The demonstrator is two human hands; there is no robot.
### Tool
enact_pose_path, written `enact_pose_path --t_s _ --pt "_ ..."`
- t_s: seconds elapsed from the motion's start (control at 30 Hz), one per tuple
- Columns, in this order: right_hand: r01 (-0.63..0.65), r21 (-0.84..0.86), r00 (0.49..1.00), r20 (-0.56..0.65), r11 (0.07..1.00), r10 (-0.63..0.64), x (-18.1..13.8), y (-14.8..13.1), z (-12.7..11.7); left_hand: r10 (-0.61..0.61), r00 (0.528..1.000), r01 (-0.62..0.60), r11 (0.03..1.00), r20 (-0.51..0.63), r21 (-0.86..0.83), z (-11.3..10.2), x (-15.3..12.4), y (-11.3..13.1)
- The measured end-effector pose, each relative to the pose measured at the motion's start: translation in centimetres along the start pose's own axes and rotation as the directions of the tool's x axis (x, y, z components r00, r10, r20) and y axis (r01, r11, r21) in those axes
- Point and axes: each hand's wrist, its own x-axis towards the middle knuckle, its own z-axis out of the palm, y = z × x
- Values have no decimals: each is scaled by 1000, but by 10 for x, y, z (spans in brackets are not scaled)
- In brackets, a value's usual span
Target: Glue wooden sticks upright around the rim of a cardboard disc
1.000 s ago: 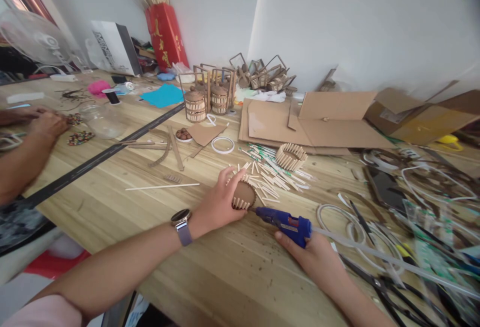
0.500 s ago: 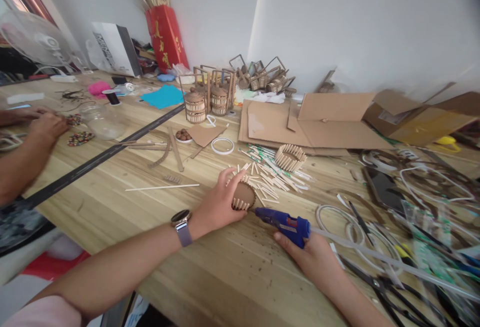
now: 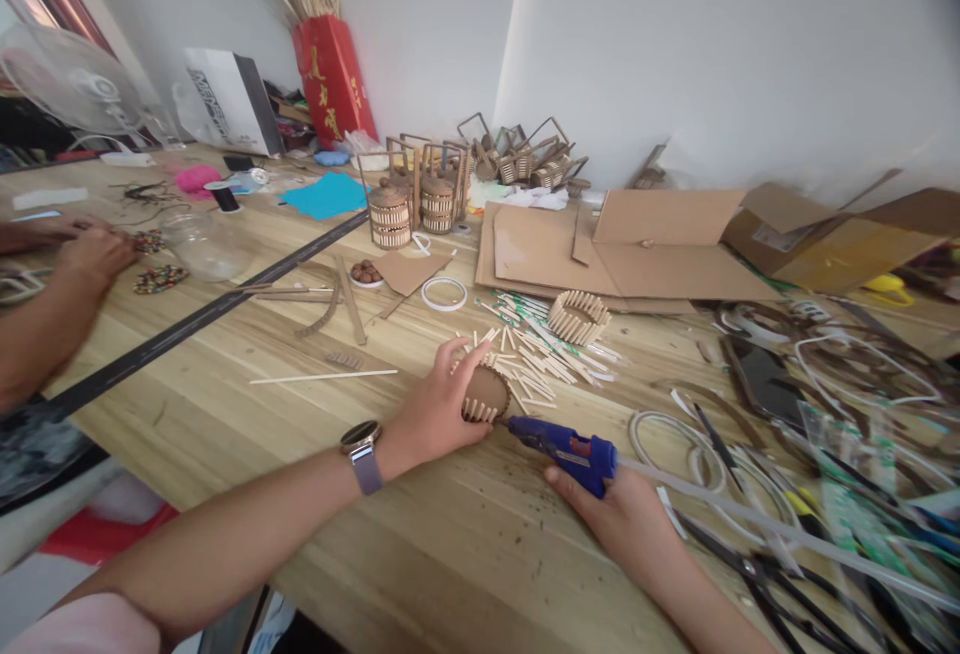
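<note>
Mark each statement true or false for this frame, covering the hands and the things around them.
1. The right hand holds a blue glue gun. True.
2. The left hand holds scissors. False: it holds a cardboard disc edged with sticks.
3. The gun's nozzle points at the disc. True.
4. The watch is on the right wrist. False: the left.
5. The loose sticks lie nearer the person than the disc. False: beyond it.
</note>
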Motion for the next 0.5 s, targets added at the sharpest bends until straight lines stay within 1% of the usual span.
enact_pose_path --t_s 0.2,0.3,0.43,0.5 --pt "-3 35 1000 0 999 3 -1 -3 0 9 1000 -9 1000 1 3 0 0 1" --pt "-10 52 1000 9 999 9 0 1 1 -3 1000 3 1000 4 6 -1 0 2" --pt "-77 102 997 18 992 75 1 10 -4 -12 1000 11 1000 10 23 -1 1 2" --pt "-149 158 987 79 976 138 0 10 -12 -14 1000 13 999 17 32 -1 1 2"
